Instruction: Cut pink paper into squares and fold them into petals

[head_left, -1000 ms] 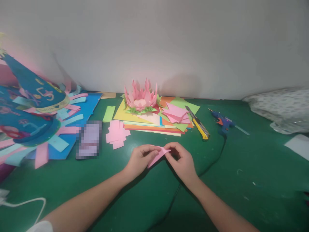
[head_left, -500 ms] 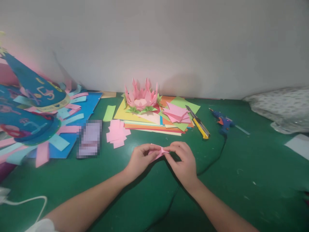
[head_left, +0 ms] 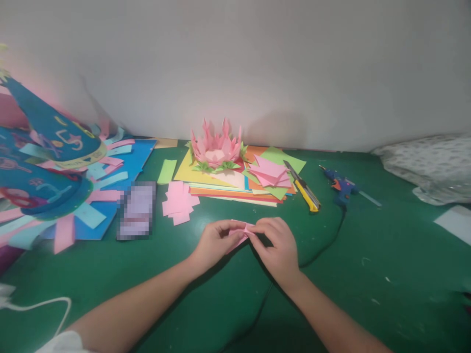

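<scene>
A small folded piece of pink paper (head_left: pixel 236 239) is held between my two hands above the green table. My left hand (head_left: pixel 214 245) pinches its left side with thumb and fingers. At the right end, my right hand (head_left: pixel 277 245) has thumb and fingertips closed on the paper. The fingers cover much of the folds. Beyond my hands stands a pink paper lotus (head_left: pixel 216 147) with green leaves, resting on a stack of coloured paper (head_left: pixel 235 196). Loose pink paper pieces (head_left: pixel 178 203) lie left of the stack, and pink sheets (head_left: pixel 270 171) lie on its right part.
A yellow utility knife (head_left: pixel 307 194) and a blue glue gun (head_left: pixel 342 189) lie at the right, the gun's dark cord running under my right arm. Blue cone hats (head_left: pixel 62 125) with paper strips fill the left. A blurred rectangular object (head_left: pixel 137 211) lies beside them. A wall closes the back.
My right fingertips have shifted slightly on the pink paper, and its lower left edge shows more. Both hands stay in nearly the same place.
</scene>
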A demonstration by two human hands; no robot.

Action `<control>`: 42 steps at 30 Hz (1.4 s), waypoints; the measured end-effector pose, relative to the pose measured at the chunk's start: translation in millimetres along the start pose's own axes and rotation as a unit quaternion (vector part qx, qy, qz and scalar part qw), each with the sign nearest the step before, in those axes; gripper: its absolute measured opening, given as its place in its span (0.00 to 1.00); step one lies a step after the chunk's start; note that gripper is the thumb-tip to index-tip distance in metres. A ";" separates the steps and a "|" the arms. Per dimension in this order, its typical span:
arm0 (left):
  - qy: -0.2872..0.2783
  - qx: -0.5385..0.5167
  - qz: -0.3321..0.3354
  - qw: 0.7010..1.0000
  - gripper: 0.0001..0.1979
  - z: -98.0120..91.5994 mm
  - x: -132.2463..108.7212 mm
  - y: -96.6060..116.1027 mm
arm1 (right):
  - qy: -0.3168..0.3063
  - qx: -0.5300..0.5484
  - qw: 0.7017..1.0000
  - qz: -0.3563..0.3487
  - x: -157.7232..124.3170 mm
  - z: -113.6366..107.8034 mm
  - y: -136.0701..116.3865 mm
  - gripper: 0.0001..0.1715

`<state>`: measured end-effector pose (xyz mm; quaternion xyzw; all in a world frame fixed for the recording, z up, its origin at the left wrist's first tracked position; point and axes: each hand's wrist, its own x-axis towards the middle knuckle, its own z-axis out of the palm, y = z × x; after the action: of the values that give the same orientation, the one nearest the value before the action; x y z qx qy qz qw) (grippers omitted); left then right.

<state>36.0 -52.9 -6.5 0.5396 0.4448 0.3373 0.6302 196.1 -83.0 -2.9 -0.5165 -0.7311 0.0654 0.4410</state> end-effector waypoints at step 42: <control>-0.001 -0.031 0.009 0.999 0.19 -2.4 3.3 -9.6 | -0.076 -0.064 0.995 -0.032 -3.7 -2.3 2.5 0.10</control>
<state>34.5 -50.8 -16.7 0.5245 0.4288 0.3563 0.6435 199.8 -85.7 -5.1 -0.5137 -0.7811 0.0432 0.3523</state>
